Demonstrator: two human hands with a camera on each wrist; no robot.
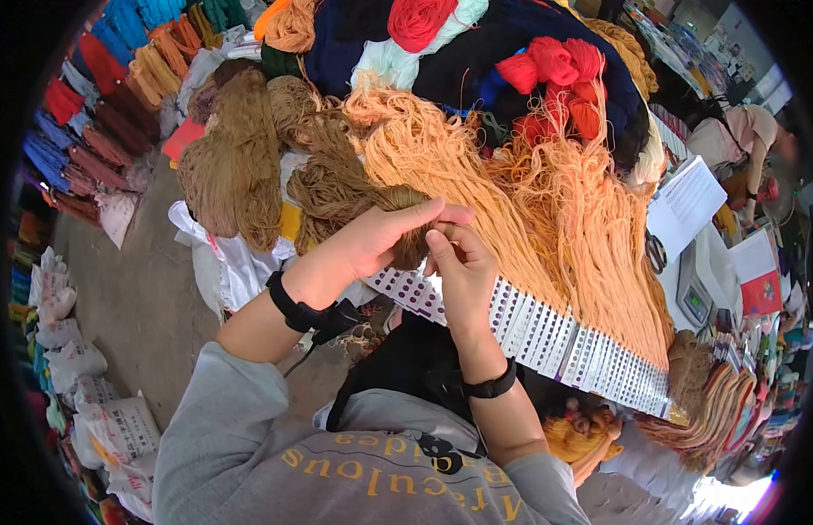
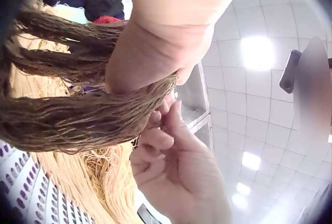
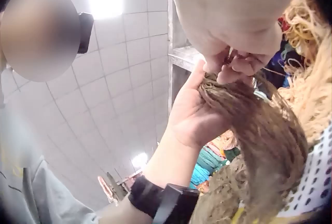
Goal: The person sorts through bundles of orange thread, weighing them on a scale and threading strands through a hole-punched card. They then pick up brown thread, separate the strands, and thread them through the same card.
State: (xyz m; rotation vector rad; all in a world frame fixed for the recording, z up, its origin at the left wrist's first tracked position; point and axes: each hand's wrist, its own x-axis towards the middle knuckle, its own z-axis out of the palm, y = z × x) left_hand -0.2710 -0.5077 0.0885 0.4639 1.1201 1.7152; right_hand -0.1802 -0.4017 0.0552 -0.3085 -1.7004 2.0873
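Note:
A brown yarn skein [image 1: 358, 188] runs from the pile into my left hand [image 1: 371, 241], which grips its gathered end. In the left wrist view the skein [image 2: 78, 120] spreads out below that hand in long wavy strands. My right hand [image 1: 466, 271] is close against the left fingertips, with thumb and fingers pinching at the skein's end. The right wrist view shows the right hand [image 3: 233, 32] over the bunched yarn [image 3: 259, 130], with the left hand [image 3: 194, 117] beneath it. The fine strands between the fingertips are mostly hidden.
Peach yarn [image 1: 441, 166] covers a white perforated rack [image 1: 546, 332] in front of me. Another brown skein [image 1: 236, 157] hangs at the left. Red yarn [image 1: 555, 70] lies at the back, while scissors [image 1: 655, 254] and a scale [image 1: 697, 289] sit at the right. Another person [image 1: 747, 140] bends over nearby.

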